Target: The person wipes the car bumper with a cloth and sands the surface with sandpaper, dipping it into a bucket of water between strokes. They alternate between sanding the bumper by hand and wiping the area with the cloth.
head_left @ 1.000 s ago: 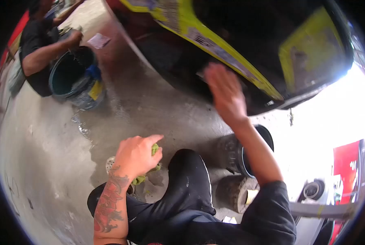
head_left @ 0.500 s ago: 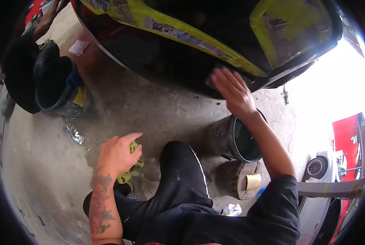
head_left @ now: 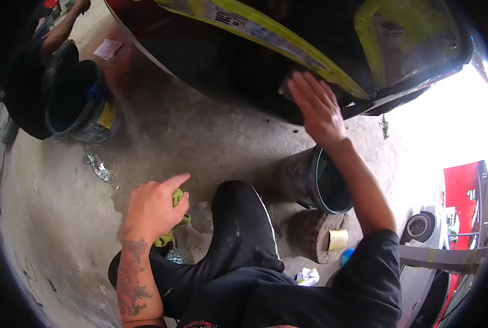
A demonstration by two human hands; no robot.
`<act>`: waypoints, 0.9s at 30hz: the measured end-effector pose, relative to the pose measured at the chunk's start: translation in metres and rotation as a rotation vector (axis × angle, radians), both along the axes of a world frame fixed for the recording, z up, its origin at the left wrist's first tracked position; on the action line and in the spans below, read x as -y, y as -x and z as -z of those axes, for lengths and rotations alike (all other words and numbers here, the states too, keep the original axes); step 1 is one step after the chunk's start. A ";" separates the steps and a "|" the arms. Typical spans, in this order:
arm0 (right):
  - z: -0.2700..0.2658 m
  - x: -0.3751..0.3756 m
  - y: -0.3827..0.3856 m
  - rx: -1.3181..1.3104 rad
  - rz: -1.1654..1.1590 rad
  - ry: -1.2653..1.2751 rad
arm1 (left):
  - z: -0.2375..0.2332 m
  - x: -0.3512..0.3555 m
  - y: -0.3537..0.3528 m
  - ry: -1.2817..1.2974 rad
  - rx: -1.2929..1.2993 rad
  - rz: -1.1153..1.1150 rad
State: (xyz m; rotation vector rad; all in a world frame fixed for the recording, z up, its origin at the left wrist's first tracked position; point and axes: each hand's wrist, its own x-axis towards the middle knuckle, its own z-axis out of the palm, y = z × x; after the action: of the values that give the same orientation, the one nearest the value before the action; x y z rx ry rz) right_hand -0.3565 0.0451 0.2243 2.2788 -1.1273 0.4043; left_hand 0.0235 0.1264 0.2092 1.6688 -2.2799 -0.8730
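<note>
My left hand (head_left: 155, 203), in front of my left thigh, is closed around a crumpled green cloth (head_left: 166, 239), with the index finger pointing out. My right hand (head_left: 321, 112) lies flat, fingers together, against the dark glossy car panel (head_left: 227, 82). The edge of a small flat piece that looks like sandpaper (head_left: 283, 87) peeks out beside its fingertips; the hand hides the rest. Above runs a strip of yellow masking tape and printed paper (head_left: 266, 39). Below my right forearm stands a dark bucket (head_left: 298, 177) with liquid in it.
A yellowish sheet (head_left: 338, 240) rests on a round stump (head_left: 304, 236). Another dark bucket (head_left: 74, 131) stands at left, near a person in dark clothes (head_left: 22, 93). Printed paper (head_left: 108, 49) and a wet patch (head_left: 98, 167) are on the floor. A grey car (head_left: 419, 276) is at right.
My right hand has shifted slightly up and right in view, still against the panel. The whole view has tilted a little. My left hand keeps hold of the green cloth.
</note>
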 end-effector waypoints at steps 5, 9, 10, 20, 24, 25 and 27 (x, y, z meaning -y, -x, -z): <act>-0.003 0.059 -0.126 0.092 -0.151 0.024 | 0.014 0.008 0.017 -0.064 0.035 0.050; -0.009 0.038 -0.100 0.024 -0.073 -0.056 | 0.016 0.011 0.012 -0.020 -0.001 0.051; -0.010 0.019 -0.068 -0.040 -0.038 -0.079 | 0.017 0.011 0.008 0.007 -0.017 0.047; -0.006 0.001 -0.057 -0.153 -0.035 -0.180 | 0.006 0.015 0.013 -0.019 -0.018 0.041; 0.006 0.029 -0.107 -0.067 -0.114 -0.091 | 0.018 0.021 0.029 -0.027 -0.007 0.107; 0.009 0.028 -0.107 -0.035 -0.118 -0.089 | 0.019 0.020 0.029 -0.025 -0.010 0.115; 0.008 0.000 -0.058 -0.130 -0.033 -0.148 | 0.008 0.017 0.022 0.003 -0.019 0.079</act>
State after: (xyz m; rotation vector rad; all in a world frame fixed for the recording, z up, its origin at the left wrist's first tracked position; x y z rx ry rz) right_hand -0.2982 0.0453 0.2164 2.4159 -1.0877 0.1871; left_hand 0.0011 0.1094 0.2009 1.5724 -2.3471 -0.8970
